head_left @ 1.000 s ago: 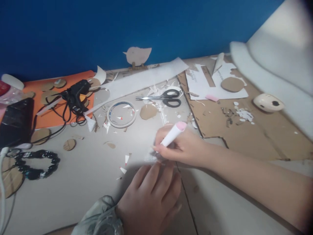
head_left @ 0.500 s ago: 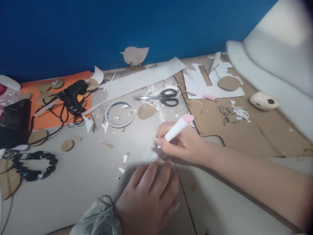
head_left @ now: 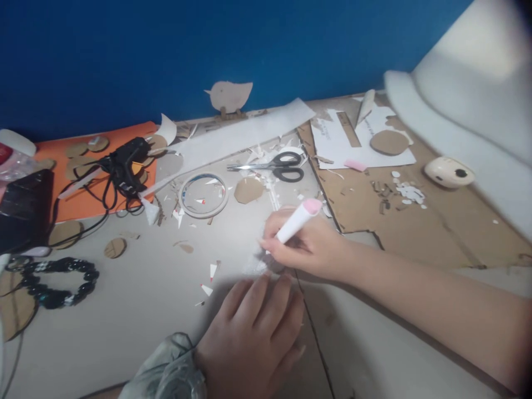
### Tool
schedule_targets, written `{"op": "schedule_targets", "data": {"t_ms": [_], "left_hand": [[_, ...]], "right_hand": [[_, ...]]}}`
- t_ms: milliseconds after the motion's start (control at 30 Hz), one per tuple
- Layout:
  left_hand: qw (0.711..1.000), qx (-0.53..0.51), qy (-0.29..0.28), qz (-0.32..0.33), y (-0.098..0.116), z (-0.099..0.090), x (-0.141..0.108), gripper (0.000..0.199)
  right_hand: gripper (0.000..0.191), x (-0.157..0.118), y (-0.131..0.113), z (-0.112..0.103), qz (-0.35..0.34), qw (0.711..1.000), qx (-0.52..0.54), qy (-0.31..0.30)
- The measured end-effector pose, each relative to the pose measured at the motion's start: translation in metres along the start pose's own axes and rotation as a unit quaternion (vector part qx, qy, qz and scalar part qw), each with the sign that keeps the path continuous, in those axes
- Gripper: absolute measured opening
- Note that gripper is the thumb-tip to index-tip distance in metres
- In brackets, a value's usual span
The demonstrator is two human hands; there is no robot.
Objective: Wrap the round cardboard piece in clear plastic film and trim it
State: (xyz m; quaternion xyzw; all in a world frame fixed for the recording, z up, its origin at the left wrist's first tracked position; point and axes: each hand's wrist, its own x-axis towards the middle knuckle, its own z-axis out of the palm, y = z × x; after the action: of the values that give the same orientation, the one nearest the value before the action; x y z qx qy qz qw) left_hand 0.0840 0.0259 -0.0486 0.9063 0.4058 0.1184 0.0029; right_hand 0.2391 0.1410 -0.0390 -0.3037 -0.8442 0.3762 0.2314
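My right hand (head_left: 305, 241) is closed around a white marker (head_left: 295, 223) with a pink end, which leans up to the right; its tip is hidden by the fingers. Just below, my left hand (head_left: 257, 327) lies palm down with its fingers spread, the fingertips at the edge of a small pale, translucent piece (head_left: 255, 265). Above the hands are black-handled scissors (head_left: 286, 167), a roll of tape (head_left: 183, 195) and a flat cardboard piece (head_left: 248, 190).
A black glue gun (head_left: 128, 160) with its cord rests on orange paper (head_left: 93, 208). A cardboard bird (head_left: 230, 97) stands by the blue wall. At right, cardboard (head_left: 424, 233) bears white paper and scraps. A beaded bracelet (head_left: 85, 288) lies at left.
My right hand and the marker have shifted slightly to the left, and the marker's pink end sits a little lower. My left hand has barely moved.
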Motion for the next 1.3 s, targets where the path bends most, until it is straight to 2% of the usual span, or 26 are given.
{"op": "schedule_targets", "data": {"t_ms": [667,1300], "left_hand": [[1.000,-0.015,0.012,-0.001,-0.0014,0.0020,-0.0016,0.042],[1.000,-0.021,0.009,-0.010,-0.0003,0.0018,-0.0012,0.042]], "right_hand": [[0.031,0.0003,0.0018,-0.0018,0.004,1.000,-0.014,0.027],[0.030,0.0017,0.0017,-0.0005,-0.005,1.000,-0.014,0.008]]}}
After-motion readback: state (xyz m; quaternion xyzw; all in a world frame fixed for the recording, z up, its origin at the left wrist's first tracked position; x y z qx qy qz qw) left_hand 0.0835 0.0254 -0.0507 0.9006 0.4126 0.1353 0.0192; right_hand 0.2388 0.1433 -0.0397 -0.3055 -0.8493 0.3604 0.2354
